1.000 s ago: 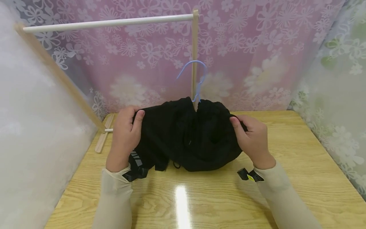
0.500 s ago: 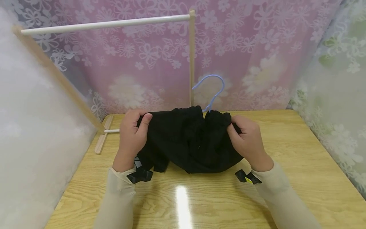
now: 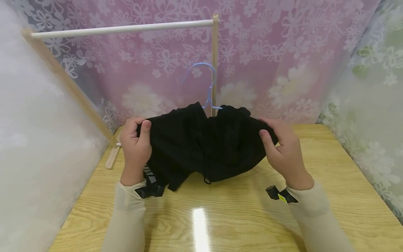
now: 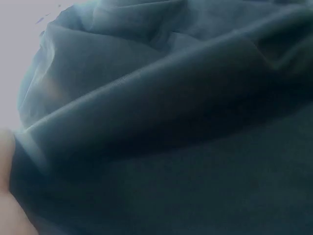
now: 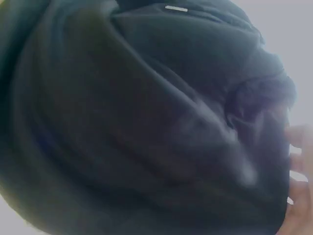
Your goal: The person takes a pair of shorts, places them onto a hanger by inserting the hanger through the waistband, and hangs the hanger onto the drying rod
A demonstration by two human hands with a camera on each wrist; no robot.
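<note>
A black garment (image 3: 185, 140) with soft folds and a small cord loop at its lower edge hangs stretched between both hands over the table. My left hand (image 3: 136, 138) grips its left end, thumb on the front and fingers behind. My right hand (image 3: 283, 147) holds the right end, its thumb on the near side. In the right wrist view, fingers (image 5: 299, 171) lie along the garment's edge. From a notch in the upper edge rises the light-blue hook of a hanger (image 3: 210, 91); most of the hanger is hidden by cloth. Dark fabric (image 4: 146, 107) fills the left wrist view.
Behind the left hand stands a rack with a white top rod (image 3: 126, 28), wooden posts (image 3: 70, 85) and a wooden foot (image 3: 111, 157). The wood-grain table (image 3: 239, 217) lies below. A pink floral curtain (image 3: 277, 52) backs it, with pale curtains at both sides.
Both hands have spread apart over the last half second, pulling the garment wider. After dipping to the right, the hanger hook has swung up and left. The garment's upper edge is higher.
</note>
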